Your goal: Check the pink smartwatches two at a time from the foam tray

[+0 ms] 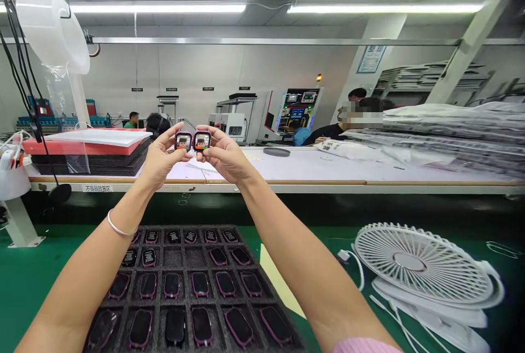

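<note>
Two small smartwatch-like devices with dark purple rims are held up side by side, their lit screens facing me. My left hand (164, 157) pinches the left watch (182, 142) between thumb and fingers. The right watch (202, 140) is gripped the same way by my right hand (225, 157). The two rims touch or nearly touch. Below my forearms lies a black foam tray (180, 257) with rows of compartments, most holding similar purple-rimmed devices (200, 284). Two compartments in its second row hold nothing. My left forearm covers part of the tray's left side.
A white fan (424, 265) with cables lies at right on the green mat (328, 232). Ahead runs a raised shelf (295, 169) with stacked foam sheets (90, 158) at left and wrapped bundles (451, 134) at right. A plastic film roll (53, 33) hangs upper left. People sit beyond.
</note>
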A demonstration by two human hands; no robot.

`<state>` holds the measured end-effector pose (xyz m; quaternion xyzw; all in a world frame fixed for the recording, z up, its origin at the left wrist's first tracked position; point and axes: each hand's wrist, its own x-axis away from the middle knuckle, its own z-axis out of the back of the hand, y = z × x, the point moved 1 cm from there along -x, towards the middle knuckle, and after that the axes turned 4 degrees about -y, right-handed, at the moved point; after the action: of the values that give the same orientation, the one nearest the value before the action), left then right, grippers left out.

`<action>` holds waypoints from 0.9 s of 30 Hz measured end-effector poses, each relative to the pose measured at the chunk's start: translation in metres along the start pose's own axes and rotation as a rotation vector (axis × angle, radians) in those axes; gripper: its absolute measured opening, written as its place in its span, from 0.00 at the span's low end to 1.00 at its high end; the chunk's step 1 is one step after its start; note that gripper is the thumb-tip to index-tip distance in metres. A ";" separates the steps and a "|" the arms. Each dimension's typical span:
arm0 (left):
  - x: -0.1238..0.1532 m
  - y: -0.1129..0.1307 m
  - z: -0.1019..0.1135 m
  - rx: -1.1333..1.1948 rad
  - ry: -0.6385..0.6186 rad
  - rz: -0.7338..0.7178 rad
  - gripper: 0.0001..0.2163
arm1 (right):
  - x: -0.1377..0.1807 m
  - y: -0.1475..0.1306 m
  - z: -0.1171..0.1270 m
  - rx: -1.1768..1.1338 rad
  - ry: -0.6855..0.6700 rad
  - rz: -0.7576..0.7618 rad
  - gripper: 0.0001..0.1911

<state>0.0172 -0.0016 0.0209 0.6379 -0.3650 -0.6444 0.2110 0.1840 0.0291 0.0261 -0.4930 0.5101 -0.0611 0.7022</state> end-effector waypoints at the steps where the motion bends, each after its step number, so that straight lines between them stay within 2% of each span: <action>1: 0.000 0.001 -0.001 0.001 0.001 -0.001 0.34 | 0.000 -0.001 0.000 -0.002 -0.001 0.004 0.28; 10: 0.006 0.001 -0.005 0.013 0.030 0.013 0.36 | 0.007 -0.004 0.000 0.013 -0.021 -0.009 0.25; 16: 0.016 -0.007 -0.004 -0.019 0.028 0.025 0.33 | 0.019 0.004 -0.001 0.022 -0.004 -0.031 0.25; 20: 0.047 -0.022 -0.002 0.000 0.014 0.101 0.32 | 0.048 0.025 -0.007 -0.048 0.021 -0.089 0.26; 27: 0.129 -0.058 0.004 0.003 0.049 0.378 0.29 | 0.124 0.080 -0.024 -0.146 0.049 -0.285 0.26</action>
<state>0.0125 -0.0583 -0.1087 0.5738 -0.4741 -0.5769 0.3364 0.1901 -0.0186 -0.1156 -0.6085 0.4549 -0.1349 0.6361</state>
